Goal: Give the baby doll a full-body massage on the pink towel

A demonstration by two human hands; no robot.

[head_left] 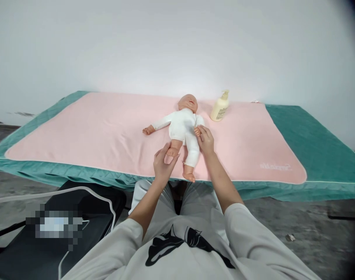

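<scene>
Doll [181, 126] face-up on pink mat [107, 128], near centre. Left hand [162, 165]: grip around foot [173, 151], clamp unclear. Right hand [206, 141]: grip clamped on doll's hand. Bottle [220, 108] stands far right.

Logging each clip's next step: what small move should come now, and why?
Probably close the left hand's fingers gently around the doll's bare foot. The thumb and fingers already sit on either side of it, while the right hand has the doll's hand, so both limbs would then be held.
</scene>
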